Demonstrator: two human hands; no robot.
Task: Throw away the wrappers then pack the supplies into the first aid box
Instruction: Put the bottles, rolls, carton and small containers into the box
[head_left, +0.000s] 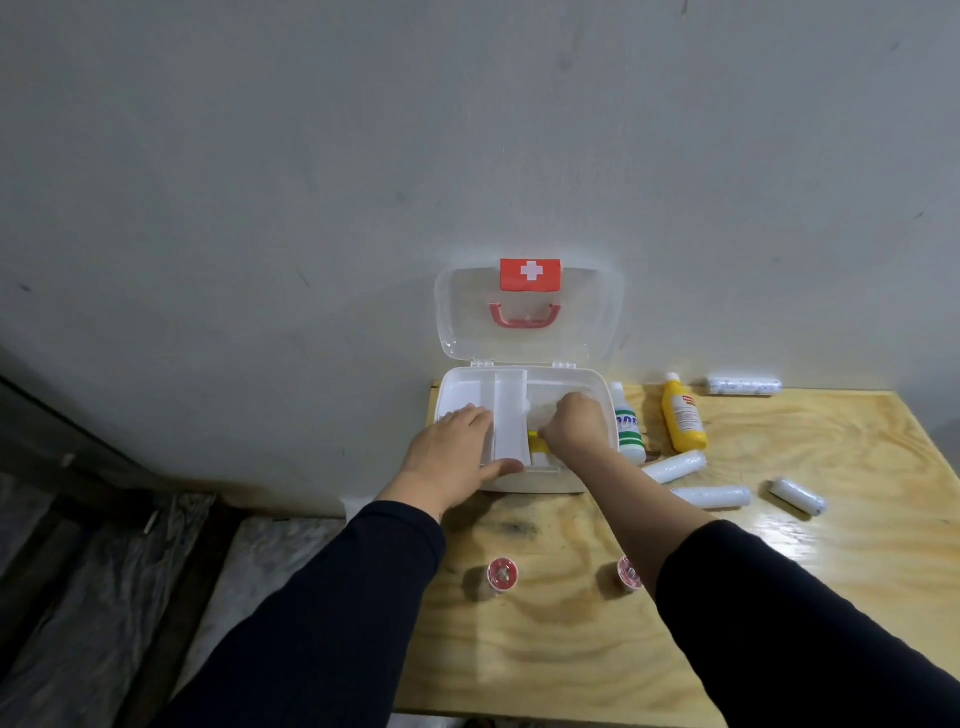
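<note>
The white first aid box (519, 483) stands open at the table's far left, its clear lid (597, 322) with a red cross leaning on the wall. My left hand (452, 452) lies flat on the box's left side, fingers spread along the white inner tray (509, 415). My right hand (574, 423) is inside the right half, fingers curled around a yellow item (537, 442) that is mostly hidden. To the right of the box lie a white bottle with green print (629, 428), a yellow bottle (683, 415) and several white bandage rolls (675, 466).
Two red-capped tape rolls (502, 574) sit on the wooden table (545, 649) near my forearms, one partly behind my right sleeve. A further bandage roll (744, 385) lies by the wall. Left of the table the floor drops away, dark and covered in plastic sheeting (104, 571).
</note>
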